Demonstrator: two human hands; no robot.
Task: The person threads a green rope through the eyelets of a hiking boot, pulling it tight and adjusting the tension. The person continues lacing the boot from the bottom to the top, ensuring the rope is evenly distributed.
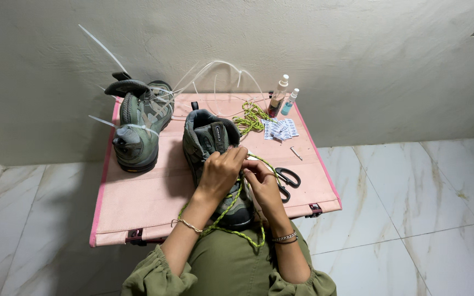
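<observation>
1. Pale marble floor tiles, rough grey wall behind; a low pink folding table (138, 205) stands against it.
2. Left hand (219, 172) and right hand (263, 183), both pinched shut on a yellow-green lace (223, 215) over the near shoe's eyelets; fingertips almost touching.
3. Lace: soft, limp, light, probably grippy from its braid. Best held close to the eyelet, near its tip. Slack loops off the table's front edge onto the lap.
4. Near shoe (209, 140): grey-green hiking type, toe toward the front edge, mid-table. Stiff, moderately heavy; should stay put.
5. Second shoe (138, 123) at the back left corner, strapped with white cable ties (138, 127).
6. Count: two shoes, one pair of black scissors (287, 178) just right of the hands, two small spray bottles (283, 98) at the back right corner, a heap of sachets (280, 129), one spare lace bundle (250, 118).
</observation>
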